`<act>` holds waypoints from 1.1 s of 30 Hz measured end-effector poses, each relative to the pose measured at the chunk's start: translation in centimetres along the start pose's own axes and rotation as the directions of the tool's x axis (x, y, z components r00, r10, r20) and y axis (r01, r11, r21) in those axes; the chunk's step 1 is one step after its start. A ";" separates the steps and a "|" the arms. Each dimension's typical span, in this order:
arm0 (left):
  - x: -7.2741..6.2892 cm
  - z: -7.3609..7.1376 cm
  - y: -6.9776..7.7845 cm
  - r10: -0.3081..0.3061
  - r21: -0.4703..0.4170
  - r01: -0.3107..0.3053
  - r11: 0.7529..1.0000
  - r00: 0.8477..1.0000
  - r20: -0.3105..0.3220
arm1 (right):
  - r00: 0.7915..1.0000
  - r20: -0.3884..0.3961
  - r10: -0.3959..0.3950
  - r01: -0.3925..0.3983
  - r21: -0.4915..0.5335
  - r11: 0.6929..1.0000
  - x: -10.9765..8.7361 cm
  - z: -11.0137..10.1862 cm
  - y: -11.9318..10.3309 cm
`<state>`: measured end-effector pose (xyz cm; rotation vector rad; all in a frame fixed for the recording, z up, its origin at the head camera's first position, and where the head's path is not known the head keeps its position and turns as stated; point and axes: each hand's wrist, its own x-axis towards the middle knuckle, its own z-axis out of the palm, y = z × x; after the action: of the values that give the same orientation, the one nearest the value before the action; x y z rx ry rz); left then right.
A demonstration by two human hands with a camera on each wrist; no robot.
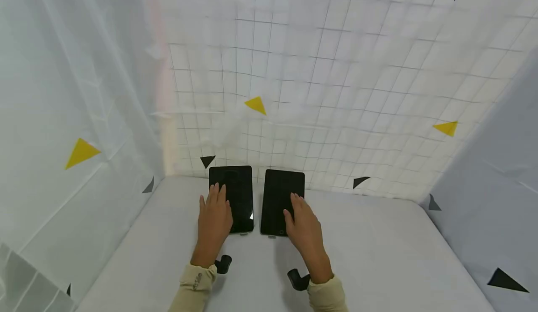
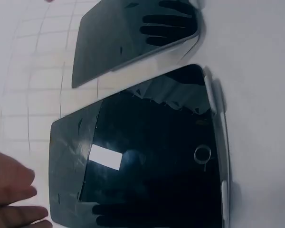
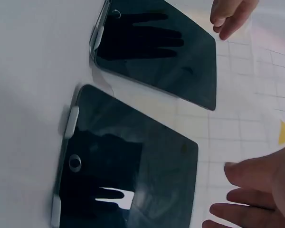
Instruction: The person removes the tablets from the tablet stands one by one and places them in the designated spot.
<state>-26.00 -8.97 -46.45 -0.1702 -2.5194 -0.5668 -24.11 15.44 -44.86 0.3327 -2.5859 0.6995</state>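
Note:
Two black tablets stand side by side, their screens dark: the left tablet (image 1: pixel 241 195) and the right tablet (image 1: pixel 275 202). In front of the left one my left hand (image 1: pixel 214 218) is raised with its fingers extended. My right hand (image 1: pixel 306 228) is held the same way before the right tablet's right side. The wrist views show a gap between the fingers and the screens, which mirror the hands. Each tablet has a round home button, and pale clips (image 3: pixel 72 122) support its lower edge. Neither hand holds anything.
Under the tablets lies a white tabletop (image 1: pixel 378 246). Behind it rises a white sheet with a grid (image 1: pixel 357 83), marked with yellow triangles (image 1: pixel 257 105) and black ones. Pale sheets hang at both sides. Black wrist mounts (image 1: pixel 298 280) stick out by the sleeves.

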 end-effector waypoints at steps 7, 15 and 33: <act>0.7 -0.2 -2.7 -0.180 -0.155 0.192 0.969 0.980 0.089 | 0.999 -0.042 0.005 0.001 0.150 0.989 2.4 4.3 -1.3; 0.2 0.6 -4.8 -0.245 -0.361 0.303 0.882 0.949 0.199 | 0.995 0.102 0.020 -0.052 0.318 0.947 4.2 8.2 -2.5; 0.2 1.7 -5.1 -0.244 -0.494 0.335 0.802 0.939 0.241 | 0.974 0.186 -0.128 0.012 0.522 0.853 4.1 10.1 -2.1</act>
<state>-28.16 -12.83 -49.45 -0.0259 -2.4970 -1.4313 -30.47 7.87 -49.91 0.7017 -2.5192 1.4061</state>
